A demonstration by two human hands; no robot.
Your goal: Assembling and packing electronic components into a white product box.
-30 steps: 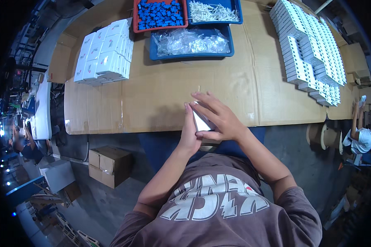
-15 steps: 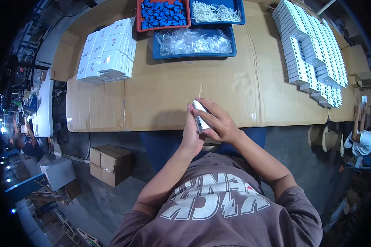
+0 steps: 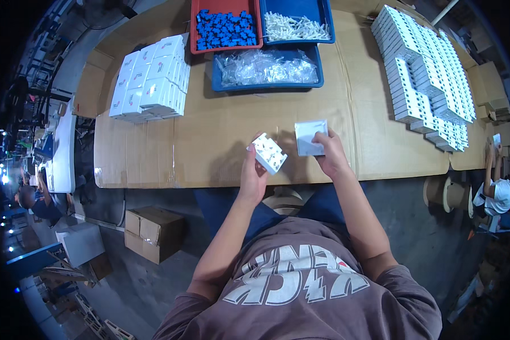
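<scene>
My left hand (image 3: 253, 180) is closed round a white block-like plastic piece (image 3: 269, 153) with notched edges and small dark spots on its upper face. To its right, my right hand (image 3: 334, 158) pinches a flat white square piece (image 3: 308, 132), thumb on top. The two pieces are apart, both over the near part of the cardboard-covered table (image 3: 221, 124). The fingers beneath each piece are mostly hidden.
Beyond my hands stand a red tray (image 3: 195, 47) of blue parts, a blue tray (image 3: 330, 41) of white plugs and another blue tray (image 3: 215, 85) of clear bags. White boxes (image 3: 147, 82) are stacked left, thin white units (image 3: 430, 73) right. A carton (image 3: 147, 232) sits on the floor.
My hands were together round one white item; now they are apart. The left holds the notched piece, and the right has moved right with the flat square piece.
</scene>
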